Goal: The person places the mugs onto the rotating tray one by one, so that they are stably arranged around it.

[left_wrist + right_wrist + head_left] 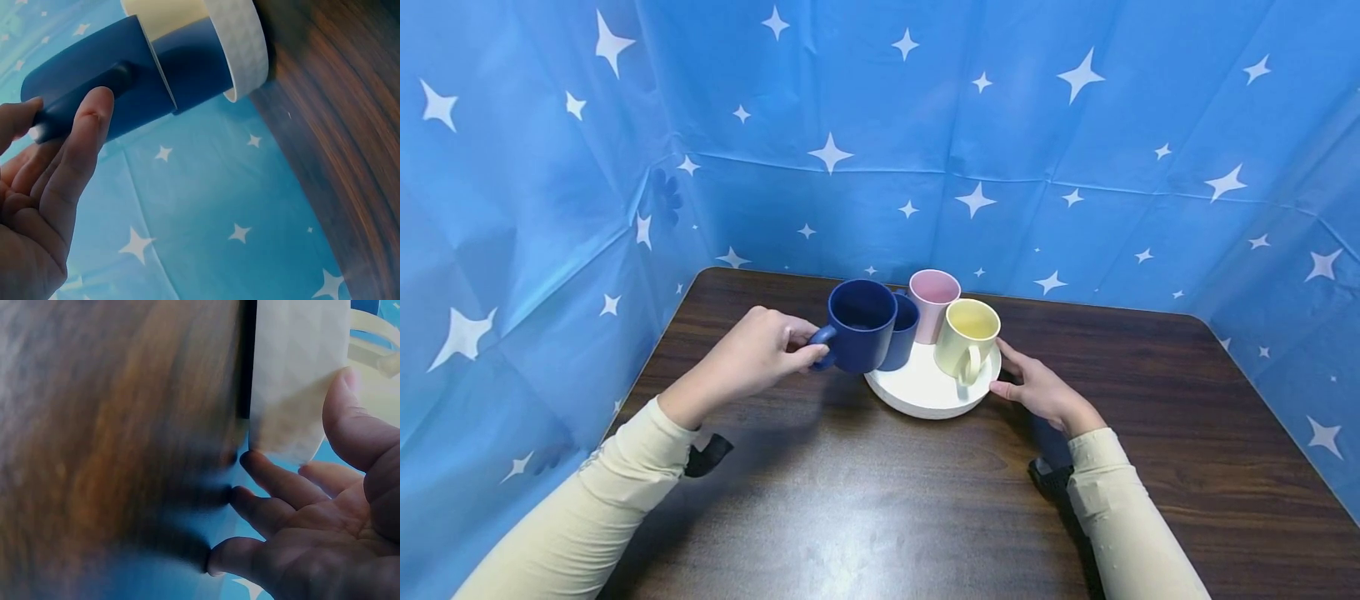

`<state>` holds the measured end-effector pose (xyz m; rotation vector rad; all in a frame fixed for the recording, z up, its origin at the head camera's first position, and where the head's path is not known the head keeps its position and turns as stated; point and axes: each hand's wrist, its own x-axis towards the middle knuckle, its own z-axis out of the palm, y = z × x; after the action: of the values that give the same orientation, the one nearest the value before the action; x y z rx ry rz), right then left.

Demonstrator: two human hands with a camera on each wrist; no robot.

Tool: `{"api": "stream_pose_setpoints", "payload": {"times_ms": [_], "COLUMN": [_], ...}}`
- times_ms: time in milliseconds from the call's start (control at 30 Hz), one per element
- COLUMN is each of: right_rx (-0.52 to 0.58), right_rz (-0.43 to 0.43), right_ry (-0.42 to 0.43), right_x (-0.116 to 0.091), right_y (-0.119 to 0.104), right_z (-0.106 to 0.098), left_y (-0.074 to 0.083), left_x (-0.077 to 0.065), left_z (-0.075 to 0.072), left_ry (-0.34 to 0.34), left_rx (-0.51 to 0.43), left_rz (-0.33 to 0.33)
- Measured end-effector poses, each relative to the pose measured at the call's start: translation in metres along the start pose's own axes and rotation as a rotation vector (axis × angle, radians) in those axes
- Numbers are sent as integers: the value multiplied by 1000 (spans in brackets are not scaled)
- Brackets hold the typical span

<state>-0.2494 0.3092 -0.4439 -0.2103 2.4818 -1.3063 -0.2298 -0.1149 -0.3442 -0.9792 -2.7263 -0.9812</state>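
Observation:
My left hand (772, 342) pinches the handle of a dark blue mug (861, 342) between thumb and fingers. That mug is raised above the table at the left of a round white tray (925, 412). A second dark blue mug (901, 337) stands on the tray, partly hidden behind the held one. Beside it on the tray are a pink mug (931, 312) and a pale yellow mug (962, 346), its handle towards me. My right hand (1041, 387) touches the tray's right side with spread fingers; in the right wrist view the thumb is by the tray's rim (300, 375).
The dark wooden table (850, 517) extends around the tray. Blue curtains (880, 117) with white stars hang behind it and along both sides. Black straps (706, 457) are on the wrists.

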Motion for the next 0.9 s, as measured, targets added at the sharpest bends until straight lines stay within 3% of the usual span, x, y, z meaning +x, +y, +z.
{"api": "stream_pose_setpoints", "payload": {"times_ms": [467, 900], "right_rx": [3, 11], "right_rz": [-26, -25], "right_ry": [-3, -4], "right_x": [-2, -1], "right_y": [-3, 0], "right_z": [2, 1], "left_y": [11, 16], "left_x": [5, 20], "left_z": [6, 26], "left_ry": [-77, -99], "left_rx": [-64, -72], "left_rz": [40, 115]}}
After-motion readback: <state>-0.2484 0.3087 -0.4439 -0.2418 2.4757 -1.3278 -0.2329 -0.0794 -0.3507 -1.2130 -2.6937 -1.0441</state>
